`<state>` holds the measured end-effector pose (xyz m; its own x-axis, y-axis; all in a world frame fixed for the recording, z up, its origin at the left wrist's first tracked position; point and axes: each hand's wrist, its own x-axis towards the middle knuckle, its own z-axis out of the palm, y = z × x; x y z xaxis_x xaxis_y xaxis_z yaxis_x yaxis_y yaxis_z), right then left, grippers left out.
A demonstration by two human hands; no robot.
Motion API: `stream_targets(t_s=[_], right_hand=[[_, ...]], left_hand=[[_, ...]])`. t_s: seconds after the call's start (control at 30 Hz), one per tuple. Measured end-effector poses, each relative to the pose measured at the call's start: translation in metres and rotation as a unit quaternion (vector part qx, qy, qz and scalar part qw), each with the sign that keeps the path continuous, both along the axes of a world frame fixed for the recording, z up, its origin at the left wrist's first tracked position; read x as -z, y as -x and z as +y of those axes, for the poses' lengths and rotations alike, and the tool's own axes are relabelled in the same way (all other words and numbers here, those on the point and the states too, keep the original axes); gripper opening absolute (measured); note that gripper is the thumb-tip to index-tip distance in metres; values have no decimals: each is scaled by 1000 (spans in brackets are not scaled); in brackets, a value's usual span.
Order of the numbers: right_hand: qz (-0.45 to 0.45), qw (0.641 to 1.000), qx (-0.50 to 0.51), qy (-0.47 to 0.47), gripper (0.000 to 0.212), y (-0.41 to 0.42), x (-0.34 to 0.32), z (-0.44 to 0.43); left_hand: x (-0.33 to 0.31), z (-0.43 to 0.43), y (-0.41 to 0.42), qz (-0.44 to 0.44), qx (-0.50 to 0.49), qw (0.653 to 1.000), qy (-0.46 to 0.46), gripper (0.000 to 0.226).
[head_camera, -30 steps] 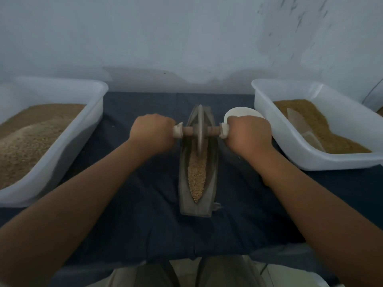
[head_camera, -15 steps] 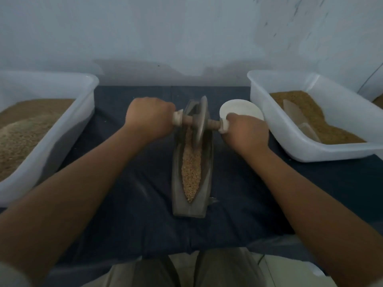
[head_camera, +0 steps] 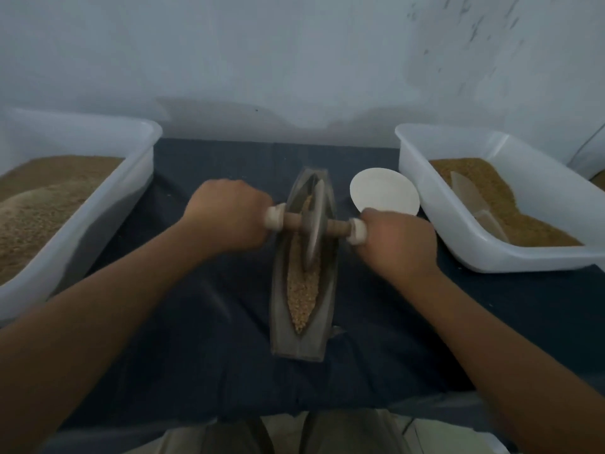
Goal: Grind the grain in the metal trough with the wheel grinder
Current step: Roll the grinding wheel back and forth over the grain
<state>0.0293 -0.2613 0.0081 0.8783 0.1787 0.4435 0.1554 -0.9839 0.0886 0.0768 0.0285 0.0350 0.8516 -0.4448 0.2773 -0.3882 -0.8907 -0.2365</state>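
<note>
bare dark cloth (head_camera: 209, 329) lies open on either side of the metal trough (head_camera: 299, 347) toward its near end. right of the trough's far half a white bowl (head_camera: 384, 194) stands close. beyond, a left tub (head_camera: 139, 191) and a right tub (head_camera: 458, 247) wall off both flanks.

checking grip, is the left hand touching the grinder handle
Touching: the head view shows the left hand curled round the left handle of the wheel grinder.
</note>
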Motion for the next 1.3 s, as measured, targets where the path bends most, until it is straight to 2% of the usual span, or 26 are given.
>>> stream_targets(t_s=[0.13, 0.3, 0.4, 0.47, 0.6, 0.77, 0.87, 0.97, 1.07, 1.17, 1.3], right_hand=[[-11, 999, 37, 1, 27, -47, -19, 11], [23, 999, 7, 29, 34, -10, -26, 12], [7, 999, -38, 32, 38, 42, -14, 8], [4, 999, -52, 12, 37, 44, -8, 1], [39, 999, 3, -1, 28, -9, -16, 8], [36, 999, 39, 7, 39, -47, -34, 21], [70, 997, 25, -1, 28, -13, -27, 14], [23, 999, -33, -4, 25, 41, -10, 7], [22, 997, -71, -38, 27, 59, 0, 3], [10, 999, -32, -2, 30, 23, -5, 3], [38, 999, 11, -12, 34, -37, -24, 14]], left_hand=[[-9, -17, -47, 46, -38, 997, 49, 35], [11, 3, 0, 56, -26, 995, 79, 34], [22, 22, 40, -7, 34, 998, 52, 31], [23, 24, 42, -39, 49, 997, 38, 31], [10, 0, -7, -19, -27, 999, 32, 32], [1, -17, -37, 23, -72, 995, 72, 31], [5, -4, -2, 7, -44, 998, 45, 32], [10, 16, 45, -68, 41, 997, 13, 44], [16, 26, 58, -67, 71, 994, 39, 50], [16, 13, 28, -67, 20, 997, 32, 43], [8, -10, -25, -28, -42, 996, 67, 39]])
